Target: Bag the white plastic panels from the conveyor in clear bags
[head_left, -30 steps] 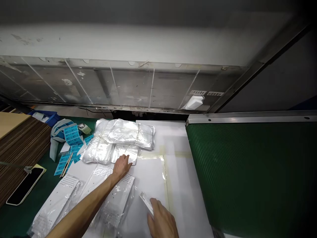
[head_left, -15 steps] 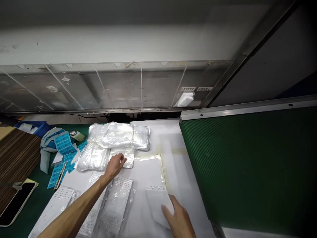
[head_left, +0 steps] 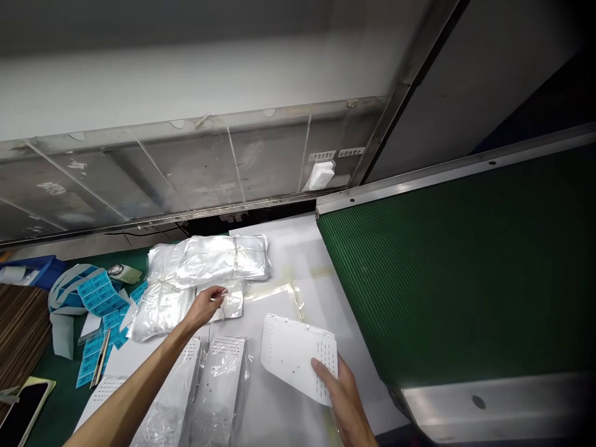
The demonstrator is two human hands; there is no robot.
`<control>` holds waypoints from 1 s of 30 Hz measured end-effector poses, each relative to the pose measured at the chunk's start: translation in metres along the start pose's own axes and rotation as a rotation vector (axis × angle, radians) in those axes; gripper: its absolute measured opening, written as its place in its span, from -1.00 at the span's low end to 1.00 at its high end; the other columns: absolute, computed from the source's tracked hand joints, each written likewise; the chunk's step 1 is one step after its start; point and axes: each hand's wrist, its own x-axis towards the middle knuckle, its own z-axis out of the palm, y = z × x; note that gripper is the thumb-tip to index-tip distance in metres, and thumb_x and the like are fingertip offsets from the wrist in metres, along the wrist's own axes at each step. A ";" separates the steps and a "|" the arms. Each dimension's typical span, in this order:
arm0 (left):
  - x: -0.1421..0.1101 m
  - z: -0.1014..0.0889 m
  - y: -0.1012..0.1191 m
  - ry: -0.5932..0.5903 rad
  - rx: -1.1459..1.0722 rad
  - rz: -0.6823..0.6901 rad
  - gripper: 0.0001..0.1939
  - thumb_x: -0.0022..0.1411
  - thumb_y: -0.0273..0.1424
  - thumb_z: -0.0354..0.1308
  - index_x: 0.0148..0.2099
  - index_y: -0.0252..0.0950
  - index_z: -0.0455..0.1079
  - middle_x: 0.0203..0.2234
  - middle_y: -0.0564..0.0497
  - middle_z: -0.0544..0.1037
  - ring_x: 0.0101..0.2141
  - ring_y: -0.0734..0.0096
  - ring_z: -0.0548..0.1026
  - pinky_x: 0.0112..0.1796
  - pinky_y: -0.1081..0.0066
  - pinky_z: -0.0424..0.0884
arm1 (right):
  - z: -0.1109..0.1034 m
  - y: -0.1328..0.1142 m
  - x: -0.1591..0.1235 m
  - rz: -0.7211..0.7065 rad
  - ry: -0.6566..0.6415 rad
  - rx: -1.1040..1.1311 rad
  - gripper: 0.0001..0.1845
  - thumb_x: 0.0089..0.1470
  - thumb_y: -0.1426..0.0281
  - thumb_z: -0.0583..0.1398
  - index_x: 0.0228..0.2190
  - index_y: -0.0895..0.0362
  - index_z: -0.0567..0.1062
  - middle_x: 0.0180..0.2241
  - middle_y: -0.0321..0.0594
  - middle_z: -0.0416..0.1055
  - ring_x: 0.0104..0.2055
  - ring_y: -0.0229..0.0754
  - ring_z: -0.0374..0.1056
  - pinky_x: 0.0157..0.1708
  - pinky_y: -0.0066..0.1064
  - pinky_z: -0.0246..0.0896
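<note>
Left of the white perforated panel (head_left: 298, 354), the left hand (head_left: 201, 308) is narrow, its fingertips (head_left: 220, 292) pinched together at the top edge of a small clear bag (head_left: 231, 305); can't tell if they actually have the film. Main change is on the right: the right hand (head_left: 343, 397) is holding the panel by its lower right corner, fingers behind it and thumb across the front; over the last second the panel has turned from nearly edge-on to showing its full face, tilted, just above a white sheet (head_left: 284, 248). No bag visible on it.

Below and left of the panel lie two bagged panels (head_left: 218, 385) (head_left: 170, 388), side by side, the second under the left forearm; further left, two bundles of clear bags (head_left: 223, 259) (head_left: 158, 313), strapped, plus blue label strips (head_left: 97, 293), a utility knife (head_left: 100, 359) and a phone (head_left: 23, 416). Right of the panel, a green ribbed belt (head_left: 447, 261).
</note>
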 end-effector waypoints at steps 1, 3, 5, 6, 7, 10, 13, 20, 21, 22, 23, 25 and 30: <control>0.002 -0.003 0.000 0.023 0.018 -0.003 -0.61 0.07 -0.12 0.04 -0.26 -0.34 0.42 -0.42 -0.05 0.50 -0.37 0.27 0.45 -0.35 0.35 0.37 | -0.001 0.002 0.001 0.000 0.012 0.002 -0.26 -0.15 0.10 0.27 0.04 0.17 0.30 -0.15 -0.09 0.49 -0.11 0.08 0.40 -0.13 -0.15 0.30; 0.006 -0.007 0.003 0.064 0.057 -0.003 -0.61 0.10 -0.09 0.00 -0.31 -0.33 0.41 -0.48 -0.02 0.49 -0.42 0.30 0.44 -0.39 0.37 0.35 | -0.002 0.006 0.001 0.006 0.030 0.014 -0.25 -0.16 0.08 0.27 0.04 0.16 0.30 -0.17 -0.09 0.50 -0.14 0.09 0.41 -0.17 -0.15 0.31; 0.009 -0.007 0.010 0.098 0.109 0.009 -0.59 0.13 -0.06 -0.04 -0.36 -0.31 0.40 -0.55 0.03 0.45 -0.49 0.34 0.40 -0.44 0.40 0.30 | -0.003 0.008 0.001 0.014 0.036 0.032 -0.24 -0.17 0.07 0.27 0.03 0.17 0.31 -0.18 -0.09 0.51 -0.15 0.09 0.42 -0.18 -0.16 0.32; 0.010 -0.005 0.015 0.111 0.140 0.021 -0.59 0.14 -0.05 -0.05 -0.39 -0.29 0.38 -0.59 0.06 0.41 -0.52 0.37 0.37 -0.47 0.41 0.26 | -0.003 0.008 0.001 0.013 0.040 0.042 -0.24 -0.17 0.07 0.28 0.03 0.17 0.31 -0.18 -0.09 0.51 -0.15 0.08 0.42 -0.19 -0.16 0.33; 0.011 -0.003 0.020 0.120 0.173 0.038 -0.59 0.15 -0.04 -0.06 -0.42 -0.27 0.36 -0.63 0.09 0.37 -0.55 0.39 0.33 -0.49 0.43 0.22 | -0.003 0.008 0.000 0.010 0.047 0.052 -0.23 -0.18 0.07 0.28 0.03 0.18 0.31 -0.18 -0.08 0.51 -0.15 0.08 0.42 -0.19 -0.17 0.33; 0.017 0.008 0.044 0.106 0.252 0.110 -0.59 0.17 -0.03 -0.08 -0.46 -0.24 0.31 -0.68 0.14 0.29 -0.59 0.42 0.25 -0.52 0.45 0.13 | -0.003 0.005 -0.002 -0.001 0.073 0.081 -0.23 -0.20 0.07 0.29 0.02 0.20 0.33 -0.18 -0.07 0.51 -0.16 0.08 0.42 -0.19 -0.17 0.33; 0.024 0.015 0.069 0.067 0.290 0.181 -0.59 0.21 -0.03 -0.14 -0.41 -0.22 0.31 -0.68 0.16 0.28 -0.59 0.43 0.25 -0.52 0.46 0.12 | -0.006 0.002 -0.005 -0.013 0.090 0.124 -0.21 -0.20 0.08 0.30 0.03 0.21 0.32 -0.18 -0.04 0.51 -0.16 0.09 0.42 -0.21 -0.16 0.34; 0.008 0.008 0.069 0.026 0.395 0.210 -0.56 0.15 0.02 -0.06 -0.21 -0.25 0.29 -0.45 0.04 0.41 -0.46 0.33 0.37 -0.46 0.41 0.24 | -0.021 -0.001 -0.011 -0.037 0.161 0.258 -0.23 -0.19 0.13 0.32 0.03 0.21 0.32 -0.15 -0.03 0.49 -0.12 0.11 0.40 -0.20 -0.15 0.35; 0.000 0.010 0.061 -0.003 0.410 0.210 -0.53 0.09 0.03 0.02 -0.18 -0.26 0.28 -0.40 0.01 0.43 -0.44 0.30 0.38 -0.46 0.40 0.26 | -0.023 0.000 -0.012 -0.037 0.163 0.260 -0.26 -0.20 0.14 0.32 0.01 0.22 0.34 -0.15 -0.03 0.50 -0.11 0.12 0.40 -0.20 -0.15 0.35; -0.008 0.013 0.051 -0.032 0.426 0.213 -0.49 0.01 0.03 0.11 -0.17 -0.27 0.28 -0.37 -0.02 0.43 -0.42 0.27 0.39 -0.45 0.38 0.27 | -0.025 0.002 -0.012 -0.031 0.161 0.260 -0.28 -0.20 0.14 0.33 -0.01 0.22 0.36 -0.16 -0.03 0.50 -0.12 0.12 0.40 -0.20 -0.15 0.35; -0.016 0.019 0.041 -0.054 0.442 0.218 -0.45 -0.10 0.02 0.21 -0.18 -0.28 0.29 -0.36 -0.04 0.43 -0.40 0.23 0.40 -0.42 0.35 0.29 | -0.026 0.004 -0.013 -0.023 0.158 0.260 -0.29 -0.20 0.14 0.33 -0.03 0.22 0.37 -0.17 -0.03 0.50 -0.12 0.12 0.40 -0.20 -0.15 0.36; -0.030 0.036 0.023 -0.060 0.465 0.226 -0.44 -0.25 -0.07 0.33 -0.23 -0.29 0.32 -0.38 -0.06 0.42 -0.36 0.14 0.39 -0.34 0.25 0.30 | -0.027 0.008 -0.013 -0.007 0.146 0.260 -0.29 -0.18 0.14 0.32 -0.02 0.23 0.36 -0.17 -0.03 0.51 -0.13 0.12 0.41 -0.19 -0.15 0.35; -0.037 0.074 -0.001 0.044 0.354 0.202 -0.75 0.12 -0.22 0.05 -0.23 -0.27 0.37 -0.33 -0.12 0.45 -0.23 0.09 0.41 -0.14 0.12 0.26 | -0.025 0.015 -0.015 -0.008 0.124 0.232 -0.25 -0.16 0.14 0.32 0.03 0.23 0.32 -0.15 -0.03 0.50 -0.11 0.11 0.40 -0.18 -0.17 0.35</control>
